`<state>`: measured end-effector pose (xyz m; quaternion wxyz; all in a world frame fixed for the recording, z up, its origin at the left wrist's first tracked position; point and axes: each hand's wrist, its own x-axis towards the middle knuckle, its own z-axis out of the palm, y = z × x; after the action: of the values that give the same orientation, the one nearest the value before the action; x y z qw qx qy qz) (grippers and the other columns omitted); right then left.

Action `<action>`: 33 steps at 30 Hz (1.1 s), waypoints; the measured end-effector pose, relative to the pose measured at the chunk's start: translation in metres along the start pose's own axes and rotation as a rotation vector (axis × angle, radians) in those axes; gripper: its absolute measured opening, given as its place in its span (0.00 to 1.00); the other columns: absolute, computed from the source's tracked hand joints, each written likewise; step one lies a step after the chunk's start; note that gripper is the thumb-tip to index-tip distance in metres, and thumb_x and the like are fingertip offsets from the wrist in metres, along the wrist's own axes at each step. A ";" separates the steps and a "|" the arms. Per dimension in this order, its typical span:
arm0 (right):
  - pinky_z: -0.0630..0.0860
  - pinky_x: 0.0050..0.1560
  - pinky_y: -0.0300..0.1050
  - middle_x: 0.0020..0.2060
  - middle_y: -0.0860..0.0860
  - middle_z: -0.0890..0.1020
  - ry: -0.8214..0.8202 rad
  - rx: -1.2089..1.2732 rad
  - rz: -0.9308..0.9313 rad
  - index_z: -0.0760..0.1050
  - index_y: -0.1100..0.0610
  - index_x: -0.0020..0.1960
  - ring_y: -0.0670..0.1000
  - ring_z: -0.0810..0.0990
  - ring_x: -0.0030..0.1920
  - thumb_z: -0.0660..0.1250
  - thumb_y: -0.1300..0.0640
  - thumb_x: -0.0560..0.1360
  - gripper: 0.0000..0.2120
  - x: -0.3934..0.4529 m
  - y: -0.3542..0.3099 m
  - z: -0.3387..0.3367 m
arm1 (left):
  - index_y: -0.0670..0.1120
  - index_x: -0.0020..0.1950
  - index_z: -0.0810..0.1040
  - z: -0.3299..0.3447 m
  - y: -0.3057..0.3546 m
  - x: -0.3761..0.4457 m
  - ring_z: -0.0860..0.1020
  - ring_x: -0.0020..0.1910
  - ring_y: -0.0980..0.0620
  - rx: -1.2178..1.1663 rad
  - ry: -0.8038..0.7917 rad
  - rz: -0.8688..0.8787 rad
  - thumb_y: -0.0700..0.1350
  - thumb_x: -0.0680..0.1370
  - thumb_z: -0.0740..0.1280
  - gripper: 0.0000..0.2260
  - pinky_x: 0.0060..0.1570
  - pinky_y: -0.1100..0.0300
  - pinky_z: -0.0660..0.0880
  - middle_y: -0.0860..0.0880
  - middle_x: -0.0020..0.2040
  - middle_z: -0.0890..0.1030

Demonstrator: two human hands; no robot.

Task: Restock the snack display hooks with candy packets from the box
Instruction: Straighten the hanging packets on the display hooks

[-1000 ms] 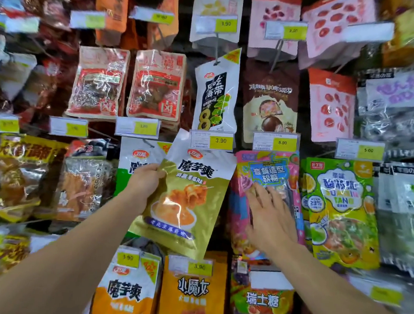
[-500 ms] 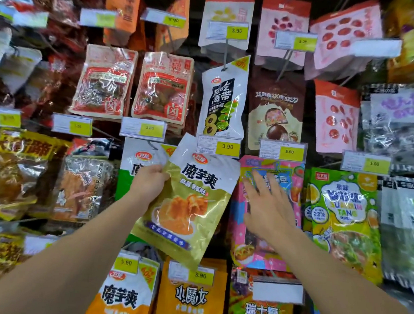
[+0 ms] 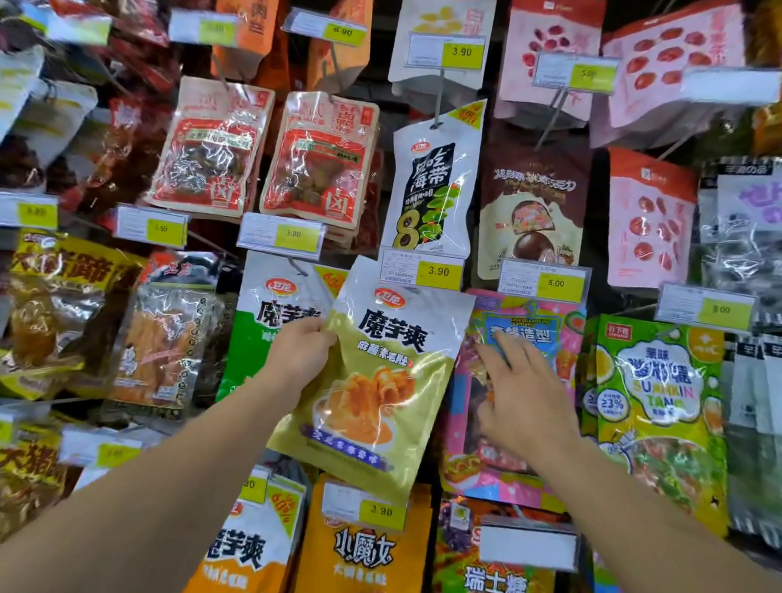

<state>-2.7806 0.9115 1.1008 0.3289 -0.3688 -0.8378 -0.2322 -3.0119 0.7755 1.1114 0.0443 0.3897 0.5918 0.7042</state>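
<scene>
Candy packets here come down to 1 in hand: olive-gold pouch, tilted with top corner toward 1 o'clock, hanging in front of hooks at centre of display. Pinched along its left edge by left hand, fingers curled behind, thumb on front. Top corner tucked just under 3.90 price tag; whether hole has caught a hook cannot be told.

Probably light, thin and floppy, with a glossy film that slides between fingers. Stiffest along sealed top strip, so best pinched there, close to hang hole, for steering onto a hook; a grip on soft belly would likely crush what lies inside.

Right hand spread flat, fingers straight, pressing on pink and blue candy pack at 3 o'clock of pouch, gripping nothing. Looks like holding that pack aside to open a gap.

At 9 o'clock, partly behind pouch, white and green pouch of same brand. At 12 o'clock, black and white seaweed pack. Further toward 3 o'clock, green candy bag. At 6 o'clock, orange pouch.

Price tag and crowded neighbours stand in the way: tag hides hook tip, and packs on both sides overlap the slot. No box in view.
</scene>
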 end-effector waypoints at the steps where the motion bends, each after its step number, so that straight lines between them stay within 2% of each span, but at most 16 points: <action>1: 0.53 0.78 0.53 0.80 0.50 0.49 0.008 0.015 0.009 0.53 0.51 0.79 0.57 0.48 0.79 0.64 0.52 0.74 0.36 -0.003 0.003 0.000 | 0.46 0.42 0.79 0.005 -0.005 -0.001 0.77 0.35 0.45 0.004 -0.009 -0.015 0.41 0.79 0.63 0.08 0.38 0.53 0.72 0.44 0.34 0.78; 2: 0.54 0.78 0.52 0.80 0.50 0.49 0.010 0.024 0.017 0.52 0.50 0.79 0.56 0.48 0.79 0.64 0.52 0.74 0.37 -0.007 0.007 -0.001 | 0.45 0.44 0.79 0.010 -0.010 -0.001 0.76 0.35 0.45 -0.008 -0.006 -0.027 0.41 0.79 0.63 0.07 0.39 0.53 0.71 0.44 0.34 0.77; 6: 0.56 0.77 0.54 0.79 0.50 0.51 0.003 0.040 0.023 0.54 0.48 0.78 0.55 0.49 0.79 0.64 0.52 0.73 0.36 -0.020 0.019 0.000 | 0.46 0.36 0.70 0.026 -0.023 -0.005 0.70 0.30 0.49 -0.070 0.017 -0.082 0.40 0.80 0.62 0.13 0.34 0.58 0.68 0.44 0.33 0.71; 9: 0.58 0.76 0.54 0.79 0.51 0.53 -0.007 0.044 0.018 0.53 0.48 0.79 0.56 0.51 0.78 0.64 0.52 0.74 0.37 -0.028 0.023 0.005 | 0.45 0.40 0.74 0.033 -0.026 -0.010 0.73 0.35 0.47 -0.127 0.038 -0.085 0.42 0.79 0.63 0.08 0.36 0.53 0.69 0.41 0.38 0.73; 12: 0.62 0.74 0.54 0.76 0.51 0.58 0.008 0.066 -0.018 0.57 0.51 0.78 0.57 0.56 0.76 0.64 0.52 0.73 0.36 -0.037 0.024 0.010 | 0.49 0.35 0.71 0.039 -0.032 -0.007 0.73 0.37 0.46 -0.172 0.057 -0.113 0.43 0.79 0.64 0.12 0.38 0.50 0.70 0.41 0.38 0.73; 16: 0.59 0.75 0.50 0.77 0.50 0.57 -0.011 0.112 -0.042 0.55 0.53 0.79 0.55 0.55 0.76 0.64 0.52 0.74 0.36 -0.045 0.014 0.015 | 0.46 0.32 0.69 0.050 -0.029 -0.013 0.70 0.32 0.46 -0.218 0.111 -0.097 0.41 0.79 0.63 0.15 0.34 0.50 0.70 0.44 0.31 0.68; 18: 0.61 0.73 0.49 0.74 0.49 0.62 0.017 0.168 -0.047 0.57 0.53 0.77 0.54 0.61 0.73 0.63 0.52 0.74 0.33 -0.048 0.009 0.016 | 0.47 0.30 0.67 0.055 -0.026 -0.019 0.69 0.31 0.47 -0.212 0.101 -0.070 0.42 0.79 0.64 0.17 0.34 0.51 0.68 0.46 0.29 0.66; 20: 0.66 0.69 0.51 0.71 0.49 0.67 0.031 0.224 -0.043 0.60 0.52 0.76 0.54 0.66 0.69 0.63 0.51 0.74 0.32 -0.052 0.004 0.016 | 0.48 0.35 0.70 0.052 -0.025 -0.027 0.70 0.33 0.47 -0.142 0.025 -0.055 0.45 0.78 0.66 0.13 0.35 0.56 0.67 0.48 0.32 0.71; 22: 0.69 0.67 0.53 0.71 0.49 0.68 0.017 0.212 -0.079 0.60 0.50 0.76 0.56 0.68 0.69 0.65 0.48 0.74 0.33 -0.056 -0.001 0.017 | 0.48 0.44 0.75 0.043 -0.029 -0.031 0.75 0.37 0.50 -0.068 -0.087 -0.049 0.46 0.75 0.70 0.05 0.37 0.57 0.70 0.49 0.40 0.78; 24: 0.70 0.66 0.53 0.70 0.48 0.69 -0.007 0.162 -0.121 0.59 0.48 0.77 0.55 0.68 0.69 0.65 0.45 0.74 0.34 -0.059 -0.009 0.020 | 0.44 0.52 0.78 0.030 -0.037 -0.030 0.78 0.40 0.47 0.013 -0.197 -0.080 0.46 0.72 0.73 0.11 0.39 0.56 0.72 0.45 0.45 0.82; 27: 0.68 0.67 0.51 0.73 0.47 0.64 -0.050 0.112 -0.123 0.55 0.46 0.79 0.53 0.64 0.72 0.63 0.43 0.76 0.34 -0.059 -0.019 0.022 | 0.40 0.51 0.79 0.016 -0.043 -0.033 0.81 0.39 0.44 0.012 -0.344 -0.131 0.37 0.72 0.72 0.09 0.38 0.53 0.77 0.41 0.42 0.83; 29: 0.66 0.70 0.51 0.76 0.48 0.60 -0.066 0.094 -0.123 0.53 0.46 0.79 0.53 0.60 0.74 0.62 0.43 0.77 0.34 -0.060 -0.024 0.021 | 0.39 0.52 0.80 0.012 -0.044 -0.034 0.83 0.42 0.42 0.033 -0.422 -0.149 0.34 0.74 0.70 0.08 0.39 0.51 0.81 0.40 0.44 0.84; 31: 0.66 0.71 0.53 0.77 0.48 0.57 -0.075 0.090 -0.131 0.52 0.45 0.79 0.54 0.59 0.75 0.62 0.44 0.77 0.34 -0.060 -0.028 0.020 | 0.39 0.52 0.79 0.011 -0.047 -0.029 0.83 0.42 0.40 0.074 -0.430 -0.125 0.34 0.75 0.70 0.07 0.43 0.42 0.82 0.39 0.44 0.84; 33: 0.65 0.72 0.54 0.78 0.47 0.54 -0.093 0.090 -0.132 0.52 0.45 0.79 0.54 0.57 0.76 0.62 0.46 0.78 0.34 -0.059 -0.030 0.021 | 0.39 0.54 0.79 0.013 -0.053 -0.023 0.82 0.41 0.39 0.148 -0.348 -0.082 0.37 0.74 0.72 0.09 0.46 0.35 0.79 0.40 0.44 0.83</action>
<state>-2.7812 0.8789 1.0394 0.2900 -0.3078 -0.8843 -0.1981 -3.0093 0.7893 1.0543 0.1459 0.4832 0.6410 0.5783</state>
